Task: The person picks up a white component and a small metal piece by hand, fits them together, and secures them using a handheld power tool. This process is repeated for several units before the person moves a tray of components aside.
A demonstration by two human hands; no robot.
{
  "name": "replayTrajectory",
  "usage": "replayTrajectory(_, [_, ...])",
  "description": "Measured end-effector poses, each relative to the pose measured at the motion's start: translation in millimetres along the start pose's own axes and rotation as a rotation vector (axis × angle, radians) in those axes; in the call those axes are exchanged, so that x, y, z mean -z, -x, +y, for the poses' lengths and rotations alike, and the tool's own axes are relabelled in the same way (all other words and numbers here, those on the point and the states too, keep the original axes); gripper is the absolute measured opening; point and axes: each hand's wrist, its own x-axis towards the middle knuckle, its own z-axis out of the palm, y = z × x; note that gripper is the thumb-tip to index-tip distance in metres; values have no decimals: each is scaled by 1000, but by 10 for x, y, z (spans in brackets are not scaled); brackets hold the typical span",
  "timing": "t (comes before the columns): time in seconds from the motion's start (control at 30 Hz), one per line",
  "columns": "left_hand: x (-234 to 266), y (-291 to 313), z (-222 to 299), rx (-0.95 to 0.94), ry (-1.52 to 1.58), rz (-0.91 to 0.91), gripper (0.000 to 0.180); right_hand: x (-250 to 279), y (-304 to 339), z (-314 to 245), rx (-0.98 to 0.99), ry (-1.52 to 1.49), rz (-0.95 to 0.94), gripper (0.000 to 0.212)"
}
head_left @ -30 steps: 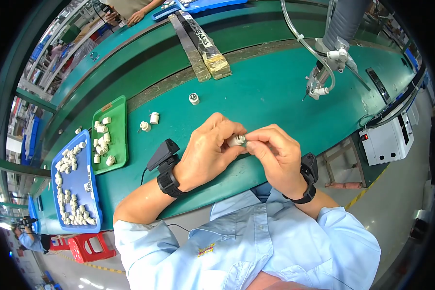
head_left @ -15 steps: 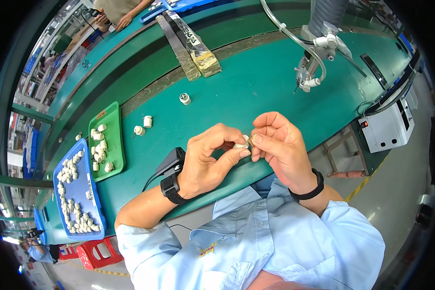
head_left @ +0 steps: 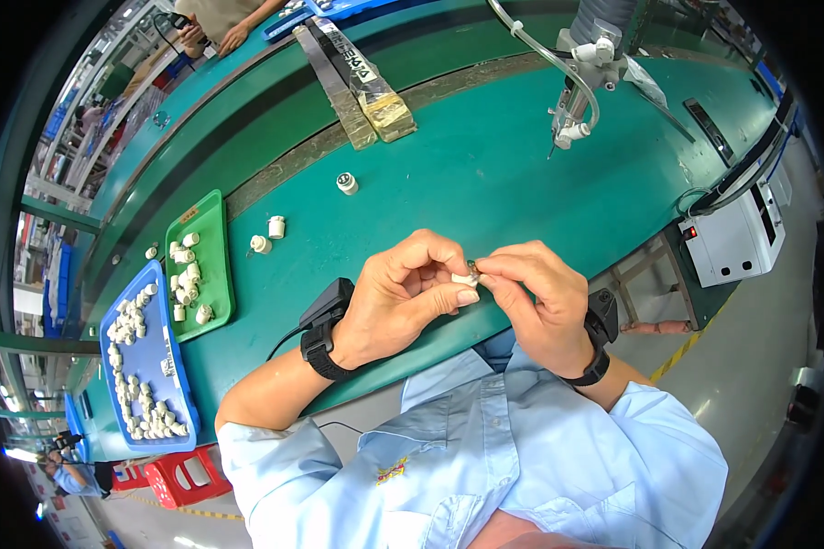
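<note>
Over the bench's near edge, my left hand (head_left: 403,293) pinches a small white cylindrical part (head_left: 465,279) between thumb and fingers. My right hand (head_left: 545,297) meets it from the other side, thumb and forefinger closed on a tiny metal piece (head_left: 473,266) at the white part's upper end. The metal piece's exact shape is too small to make out. Loose on the green bench top lie similar white parts: one with a dark-marked end (head_left: 347,184), another upright part (head_left: 276,227) and a tipped one (head_left: 261,244).
A green tray (head_left: 226,274) and a blue tray (head_left: 185,384) hold several white parts at the left. Two long bars (head_left: 362,101) lie across the far ledge. A hanging pneumatic tool (head_left: 572,119) stands at far right, a white box (head_left: 737,238) beyond. Another person's hand (head_left: 235,38) shows at the back.
My right hand has turned, its fingers now stretched toward the white part and the metal piece at its end. The hanging tool appears slightly higher and further left.
</note>
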Motion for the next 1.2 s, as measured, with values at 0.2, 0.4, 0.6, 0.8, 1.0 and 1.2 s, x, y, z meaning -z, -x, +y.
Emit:
replayTrajectory(0.2, [8,-3,-40,74,154,-27,17,11,-33,-20,93,72,-8,14])
replayTrajectory(0.4, [-12,-9,12,120,153,-19,19,123,-124,47,160,60,-115,15])
replayTrajectory(0.6, [26,-20,22,136,123,-64,25,196,-221,33,194,65,-212,16])
replayTrajectory(0.8, [17,-5,34,189,88,-81,26,270,-324,-3,255,133,-342,17])
replayTrajectory(1.0, [5,10,39,130,-26,-90,28,299,-382,24,251,94,-407,20])
replayTrajectory(1.2, [14,8,29,12,-308,-102,27,325,-476,32,114,2,-523,17])
